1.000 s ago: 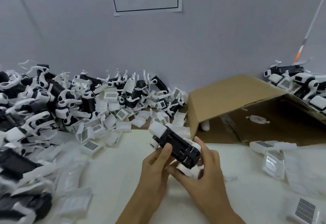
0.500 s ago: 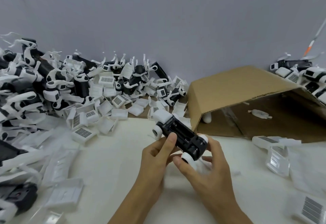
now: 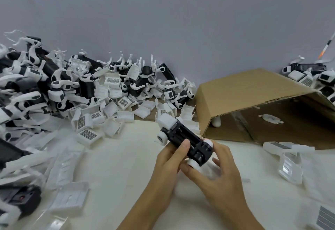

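Both hands hold a black-and-white plastic toy body above the white table, near the middle of the view. Its black underside with a battery bay faces up, with a white block at its far end and white round caps at its corners. My left hand grips its near side, thumb laid on the black part. My right hand cups its near end from below, thumb against a white cap, the other fingers spread.
A large heap of black and white toy parts and white grilled covers fills the left and back. An open cardboard box lies on its side at the right. More parts sit behind it, and white covers lie in front.
The view has tilted down, so the wall sign has slid almost out of sight. The toy body has turned slightly in my hands; both hands keep hold of it.
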{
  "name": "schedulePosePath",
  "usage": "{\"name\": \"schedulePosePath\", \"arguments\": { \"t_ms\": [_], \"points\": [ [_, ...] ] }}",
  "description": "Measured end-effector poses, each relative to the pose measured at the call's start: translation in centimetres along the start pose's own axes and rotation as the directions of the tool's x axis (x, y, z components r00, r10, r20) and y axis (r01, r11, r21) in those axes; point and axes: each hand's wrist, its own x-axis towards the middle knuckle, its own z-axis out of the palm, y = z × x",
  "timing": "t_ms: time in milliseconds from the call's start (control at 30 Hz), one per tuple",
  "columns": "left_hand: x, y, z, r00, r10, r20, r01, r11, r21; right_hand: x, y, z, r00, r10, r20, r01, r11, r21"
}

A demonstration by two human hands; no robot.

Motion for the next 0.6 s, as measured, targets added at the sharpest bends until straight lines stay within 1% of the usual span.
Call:
{"name": "schedulePosePath", "arguments": {
  "t_ms": [67, 100, 133, 167, 200, 233, 267, 300, 367, 467, 533, 600],
  "points": [
    [0.0, 0.1, -0.2, 0.999, 0.04, 0.005, -0.04, 0.999, 0.017, 0.1, 0.4, -0.1, 0.999, 0.0, 0.034, 0.0, 1.0, -0.018],
    [-0.1, 0.3, -0.3, 0.997, 0.082, -0.001, -0.082, 0.995, 0.053, 0.1, 0.6, -0.1, 0.998, 0.002, 0.059, -0.001, 1.0, -0.024],
    [-0.2, 0.4, -0.3, 0.99, 0.143, -0.019, -0.14, 0.983, 0.116, 0.1, 0.7, 0.0, 0.996, 0.007, 0.089, -0.005, 1.0, -0.021],
    [-0.3, 0.5, -0.4, 0.973, 0.225, -0.046, -0.21, 0.952, 0.222, 0.0, 0.6, -0.1, 0.993, 0.009, 0.12, -0.009, 1.0, -0.001],
    [-0.3, 0.4, -0.5, 0.944, 0.326, -0.058, -0.284, 0.888, 0.362, 0.0, 0.6, -0.1, 0.99, -0.002, 0.142, -0.002, 1.0, 0.03],
    [-0.3, 0.3, -0.6, 0.904, 0.425, -0.037, -0.35, 0.789, 0.505, -0.2, 0.5, -0.2, 0.988, -0.026, 0.153, 0.017, 0.998, 0.059],
    [-0.3, 0.1, -0.6, 0.865, 0.501, 0.014, -0.401, 0.676, 0.619, -0.3, 0.5, -0.2, 0.986, -0.053, 0.156, 0.041, 0.996, 0.079],
    [-0.3, -0.3, -0.7, 0.834, 0.548, 0.068, -0.435, 0.576, 0.692, -0.4, 0.4, -0.3, 0.985, -0.079, 0.151, 0.065, 0.993, 0.095],
    [-0.2, -0.5, -0.8, 0.801, 0.582, 0.138, -0.471, 0.471, 0.745, -0.6, 0.2, -0.3, 0.987, -0.104, 0.124, 0.088, 0.987, 0.133],
    [0.2, -0.7, -1.2, 0.722, 0.644, 0.253, -0.516, 0.258, 0.817, -0.7, -0.3, -0.2, 0.994, -0.057, 0.094, 0.04, 0.985, 0.167],
    [0.3, -1.1, -1.3, 0.696, 0.65, 0.305, -0.528, 0.176, 0.831, -0.6, -0.4, -0.1, 1.0, -0.01, 0.019, 0.007, 0.989, 0.144],
    [0.3, -1.5, -1.1, 0.706, 0.623, 0.337, -0.517, 0.127, 0.846, -0.4, -0.2, 0.0, 0.997, 0.011, -0.073, -0.003, 0.995, 0.099]
  ]
}}
